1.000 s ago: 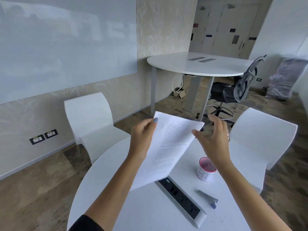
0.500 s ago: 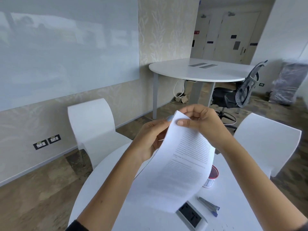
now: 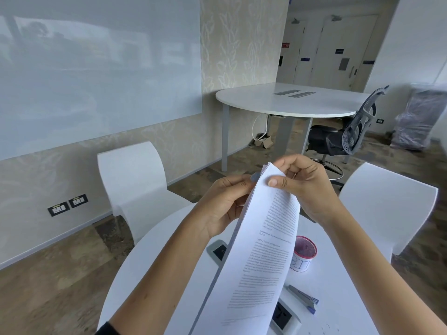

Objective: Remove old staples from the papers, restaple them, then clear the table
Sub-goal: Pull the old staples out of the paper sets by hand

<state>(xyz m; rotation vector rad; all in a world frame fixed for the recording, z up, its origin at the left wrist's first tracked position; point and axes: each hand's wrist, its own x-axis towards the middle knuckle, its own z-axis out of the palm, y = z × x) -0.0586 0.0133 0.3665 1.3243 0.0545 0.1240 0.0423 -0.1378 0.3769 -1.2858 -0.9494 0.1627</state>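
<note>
A stack of printed papers hangs upright above the round white table, held at its top corner. My left hand grips the left edge of that corner from behind. My right hand pinches the top corner, thumb on the front page and fingers curled behind. A grey stapler with a blue tip lies on the table at the right. Beside it stands a small white cup with a pink rim and blue lettering. Any staple in the corner is hidden by my fingers.
A grey power socket strip runs along the table's middle, mostly behind the papers. White chairs stand at the far left and far right. Farther back are a second white table and a black office chair.
The papers swung from tilted flat to hanging upright and came nearer. My right hand went from open beside the sheet to pinching its top corner, next to my left hand.
</note>
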